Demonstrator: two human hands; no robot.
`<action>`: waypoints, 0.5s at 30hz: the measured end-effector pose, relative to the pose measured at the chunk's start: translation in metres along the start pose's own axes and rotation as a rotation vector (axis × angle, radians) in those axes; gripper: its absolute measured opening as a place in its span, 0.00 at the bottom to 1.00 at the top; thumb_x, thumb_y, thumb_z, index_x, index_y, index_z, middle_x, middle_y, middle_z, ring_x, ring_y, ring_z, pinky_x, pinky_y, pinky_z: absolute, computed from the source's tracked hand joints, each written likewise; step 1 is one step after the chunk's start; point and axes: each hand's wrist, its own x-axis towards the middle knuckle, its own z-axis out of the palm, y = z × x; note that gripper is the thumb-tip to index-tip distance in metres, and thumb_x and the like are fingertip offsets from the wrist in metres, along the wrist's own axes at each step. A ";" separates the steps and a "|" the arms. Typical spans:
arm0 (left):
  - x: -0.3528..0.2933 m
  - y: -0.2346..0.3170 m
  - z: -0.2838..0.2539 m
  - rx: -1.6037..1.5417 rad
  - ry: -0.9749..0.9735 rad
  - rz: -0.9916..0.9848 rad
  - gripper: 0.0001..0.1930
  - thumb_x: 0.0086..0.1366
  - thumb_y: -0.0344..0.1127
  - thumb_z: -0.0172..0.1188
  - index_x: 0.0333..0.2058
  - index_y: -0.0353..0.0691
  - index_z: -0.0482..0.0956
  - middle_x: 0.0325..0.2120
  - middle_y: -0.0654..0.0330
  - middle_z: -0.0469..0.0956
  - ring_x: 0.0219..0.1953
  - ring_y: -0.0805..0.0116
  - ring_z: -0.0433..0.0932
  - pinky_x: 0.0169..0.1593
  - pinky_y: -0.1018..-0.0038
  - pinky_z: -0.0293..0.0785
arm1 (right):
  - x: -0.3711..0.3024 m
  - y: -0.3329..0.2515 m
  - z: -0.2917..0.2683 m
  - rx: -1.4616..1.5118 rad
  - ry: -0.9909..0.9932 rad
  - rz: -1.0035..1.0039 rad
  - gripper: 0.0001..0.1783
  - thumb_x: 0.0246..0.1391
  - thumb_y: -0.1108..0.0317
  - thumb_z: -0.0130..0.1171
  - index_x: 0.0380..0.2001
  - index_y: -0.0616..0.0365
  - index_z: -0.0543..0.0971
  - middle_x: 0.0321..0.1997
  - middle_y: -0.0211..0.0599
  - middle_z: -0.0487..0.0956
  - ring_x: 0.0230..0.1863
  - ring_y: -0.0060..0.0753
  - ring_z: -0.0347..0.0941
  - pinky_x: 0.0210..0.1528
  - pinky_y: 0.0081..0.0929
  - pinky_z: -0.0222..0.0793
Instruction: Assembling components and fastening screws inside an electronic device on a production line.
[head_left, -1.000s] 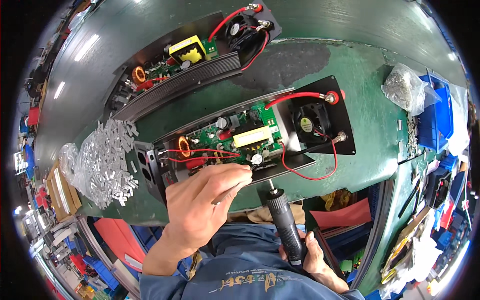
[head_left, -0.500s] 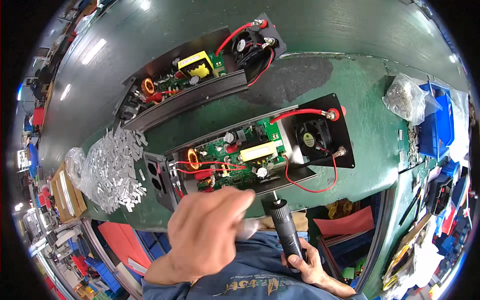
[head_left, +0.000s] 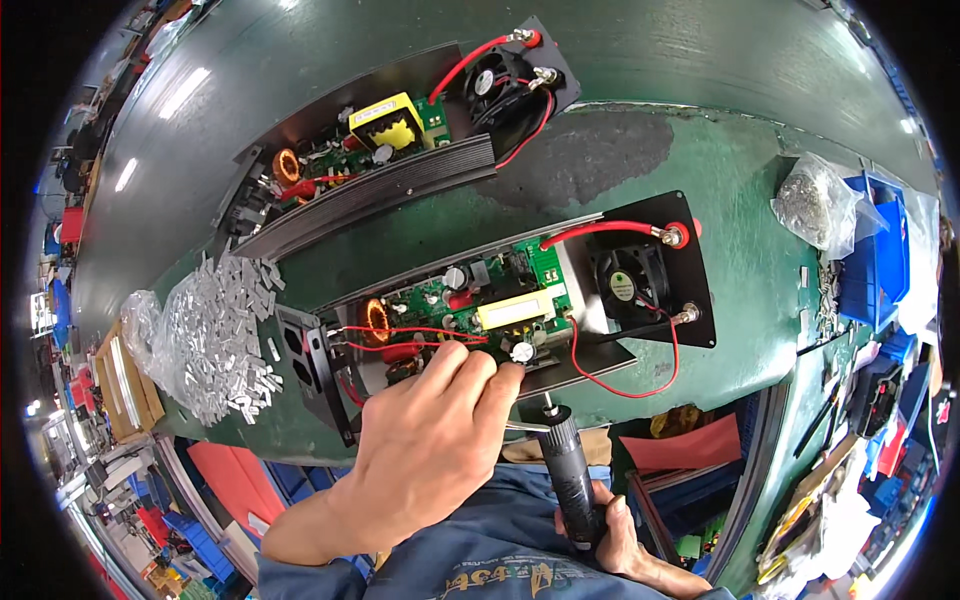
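Note:
My right hand (head_left: 615, 535) is wrapped round a black electric screwdriver (head_left: 572, 470). The driver stands nearly upright, its bit at the outer face of the near side wall of an open inverter case (head_left: 590, 365). Over that same wall reaches my left hand (head_left: 430, 435), fingers curled down by the green circuit board (head_left: 425, 300). A thin metal tool (head_left: 527, 427) sticks out from under its palm; its full shape and the fingertips are hidden. On the board are a yellow transformer (head_left: 515, 309), a copper coil (head_left: 375, 320) and red wires. A fan (head_left: 630, 280) sits on the right end plate.
A second open inverter case (head_left: 370, 205) lies behind. Left is a bag of small metal clips (head_left: 225, 340), spilling out. At the right are a clear bag of small parts (head_left: 815, 205), a blue bin (head_left: 875, 255) and scattered tools. An open drawer (head_left: 690, 455) lies below the table edge.
My left hand has moved forward, from a blurred position before the case to fingers bent over its near wall. The screwdriver stays at the wall, its handle shifted slightly.

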 end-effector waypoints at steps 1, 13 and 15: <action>0.001 -0.001 -0.001 0.002 -0.003 -0.005 0.17 0.51 0.28 0.68 0.42 0.39 0.81 0.30 0.65 0.74 0.33 0.68 0.76 0.26 0.72 0.72 | 0.001 -0.001 0.000 0.002 -0.004 0.004 0.49 0.64 0.24 0.36 0.57 0.65 0.71 0.33 0.34 0.79 0.30 0.21 0.71 0.32 0.20 0.65; 0.002 -0.003 -0.005 0.054 -0.052 0.068 0.11 0.57 0.32 0.68 0.40 0.41 0.82 0.27 0.67 0.75 0.31 0.69 0.76 0.26 0.72 0.72 | 0.018 0.002 -0.008 0.364 -0.335 0.190 0.54 0.63 0.22 0.26 0.69 0.61 0.64 0.19 0.39 0.73 0.19 0.30 0.64 0.26 0.25 0.59; -0.004 -0.002 -0.006 0.067 0.049 0.105 0.09 0.58 0.33 0.68 0.37 0.42 0.80 0.24 0.66 0.74 0.27 0.69 0.75 0.25 0.70 0.71 | 0.014 0.007 -0.018 0.091 -0.196 0.065 0.52 0.65 0.24 0.27 0.60 0.67 0.70 0.23 0.36 0.77 0.23 0.26 0.69 0.29 0.24 0.64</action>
